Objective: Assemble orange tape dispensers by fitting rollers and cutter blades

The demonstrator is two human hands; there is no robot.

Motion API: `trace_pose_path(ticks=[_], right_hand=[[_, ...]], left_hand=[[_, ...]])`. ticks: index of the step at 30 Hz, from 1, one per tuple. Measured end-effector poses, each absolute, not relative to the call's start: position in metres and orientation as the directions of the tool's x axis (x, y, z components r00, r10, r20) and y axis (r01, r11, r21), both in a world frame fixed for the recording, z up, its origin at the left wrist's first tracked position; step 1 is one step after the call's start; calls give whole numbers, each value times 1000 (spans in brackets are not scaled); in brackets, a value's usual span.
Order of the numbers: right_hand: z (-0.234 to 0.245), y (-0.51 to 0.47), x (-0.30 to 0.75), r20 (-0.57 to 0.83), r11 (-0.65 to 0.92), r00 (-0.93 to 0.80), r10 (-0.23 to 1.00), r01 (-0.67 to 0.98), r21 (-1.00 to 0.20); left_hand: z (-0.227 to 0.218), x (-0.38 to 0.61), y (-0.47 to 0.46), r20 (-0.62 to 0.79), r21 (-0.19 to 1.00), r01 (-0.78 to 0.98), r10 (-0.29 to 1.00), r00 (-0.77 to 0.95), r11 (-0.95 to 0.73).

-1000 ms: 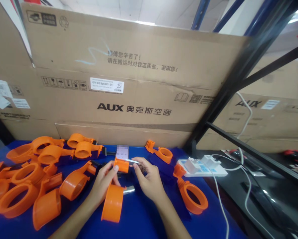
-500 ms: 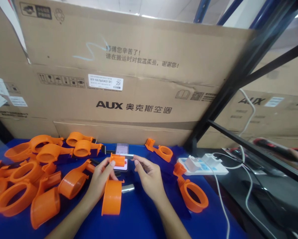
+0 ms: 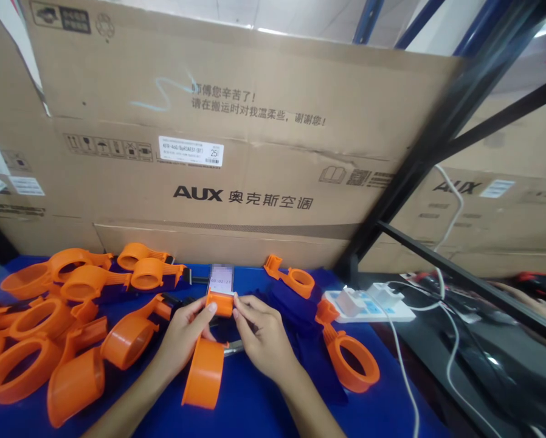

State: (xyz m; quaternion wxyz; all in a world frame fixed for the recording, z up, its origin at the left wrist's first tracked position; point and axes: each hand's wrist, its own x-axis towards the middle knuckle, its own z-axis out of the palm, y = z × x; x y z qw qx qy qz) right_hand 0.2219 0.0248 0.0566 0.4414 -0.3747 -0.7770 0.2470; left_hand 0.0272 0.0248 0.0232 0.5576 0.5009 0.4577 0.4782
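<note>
My left hand (image 3: 185, 333) grips an orange plastic tape dispenser (image 3: 205, 367) by its handle, the ring hanging toward me. My right hand (image 3: 257, 333) pinches the top end of the same dispenser's head, fingers pressed together against it. A small metal strip (image 3: 234, 348) lies on the blue table (image 3: 259, 404) just under my hands. A phone (image 3: 221, 279) with a lit screen lies right behind them.
Many orange dispensers (image 3: 40, 316) are heaped at the left. Two more sit at the right, one near (image 3: 348, 359) and one farther back (image 3: 293, 277). A white power strip (image 3: 368, 305) with cables lies at the table's right edge. Cardboard boxes (image 3: 236, 140) wall the back.
My right hand moved left and closed onto the dispenser's head; the thin metal strip it held out earlier is no longer visible at its fingertips.
</note>
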Motion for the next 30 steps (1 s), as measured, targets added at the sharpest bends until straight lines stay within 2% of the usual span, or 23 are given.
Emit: trace_pose_path(ticks=[3,6,10,13,15,20,30], right_hand=[[55,27,223,513,611,-334,791,395,-686],[53,31,228,490,560,-289,822,566,-605],[51,32,235,311,412,-300,902,813,-411],[49,29,236,175,409,-372,911,863,-296],[47,28,233,136,415,-392,910,872,-259],[46,32,230,109,419,-405,908,885,-204],[50,34,238,108,422,-408,907,872,-248]], left_hand=[[23,30,25,-27,993,-109,995,97,38],[25,31,24,-23,988,-150,998,61,32],[29,27,27,1,979,-205,1000,-2,-1],[31,23,30,6,976,-217,999,-45,-16],[30,23,30,10,977,-212,999,-37,-17],[29,27,25,16,988,-152,999,39,-10],[26,27,25,8,988,-157,999,36,-2]])
